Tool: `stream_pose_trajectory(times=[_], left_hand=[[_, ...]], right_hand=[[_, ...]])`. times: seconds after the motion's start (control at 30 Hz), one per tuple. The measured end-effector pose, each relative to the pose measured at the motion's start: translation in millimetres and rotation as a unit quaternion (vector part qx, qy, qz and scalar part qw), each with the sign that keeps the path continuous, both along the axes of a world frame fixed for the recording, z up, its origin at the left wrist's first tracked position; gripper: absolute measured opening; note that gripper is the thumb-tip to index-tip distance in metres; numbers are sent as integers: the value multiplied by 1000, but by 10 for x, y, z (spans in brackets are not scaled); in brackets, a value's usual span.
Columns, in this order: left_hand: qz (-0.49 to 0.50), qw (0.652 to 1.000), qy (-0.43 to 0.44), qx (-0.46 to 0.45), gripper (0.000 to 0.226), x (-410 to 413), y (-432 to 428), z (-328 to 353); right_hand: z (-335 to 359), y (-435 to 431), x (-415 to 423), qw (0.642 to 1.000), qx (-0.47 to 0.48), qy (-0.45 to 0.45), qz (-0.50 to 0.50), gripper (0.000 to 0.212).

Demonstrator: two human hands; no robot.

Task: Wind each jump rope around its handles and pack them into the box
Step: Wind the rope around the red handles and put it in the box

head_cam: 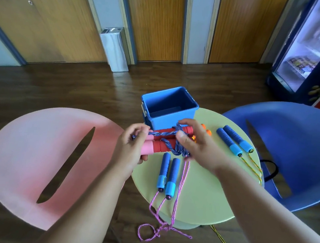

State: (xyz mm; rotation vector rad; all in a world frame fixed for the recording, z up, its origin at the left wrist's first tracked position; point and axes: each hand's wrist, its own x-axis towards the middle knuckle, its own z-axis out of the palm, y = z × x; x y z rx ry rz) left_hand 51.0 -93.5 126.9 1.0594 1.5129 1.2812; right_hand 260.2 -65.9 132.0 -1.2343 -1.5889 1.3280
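Head view: left hand (131, 150) grips red foam handles (158, 147), right hand (197, 144) pinches their part-wound blue braided rope (161, 134); blue plastic box (161, 122) looks empty.

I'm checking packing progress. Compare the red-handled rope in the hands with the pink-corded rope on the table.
The red-handled rope is held by the left hand and right hand; the pink-corded rope lies on the table. The red-handled rope's blue cord is partly wound round its handles; the pink-corded rope's cord trails unwound off the table edge. Both have paired handles side by side, outside the box.
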Motion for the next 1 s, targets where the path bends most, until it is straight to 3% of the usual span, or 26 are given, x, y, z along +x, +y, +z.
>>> stream_pose_trajectory(times=[0.2, 0.33, 0.43, 0.5, 0.63, 0.77, 1.0], left_hand=[[37, 996, 28, 71, 16, 129, 16, 46], [68, 990, 46, 118, 17, 207, 34, 108], [97, 975, 156, 126, 21, 115, 64, 74], [68, 963, 226, 129, 21, 1, 66, 134], [-53, 960, 252, 108, 7, -186, 28, 346], [-79, 946, 293, 113, 7, -363, 9, 433], [-101, 953, 258, 119, 14, -483, -36, 414]], right_hand=[[-83, -120, -28, 992, 22, 112, -56, 46], [-88, -148, -21, 986, 52, 139, -69, 39], [-63, -150, -6, 982, 62, 145, -105, 34], [-26, -158, 48, 981, 59, 148, -109, 33], [73, -177, 138, 974, 40, 199, -101, 31], [150, -203, 149, 961, 37, 252, -112, 29], [299, -142, 29, 943, 43, 293, -151, 27]])
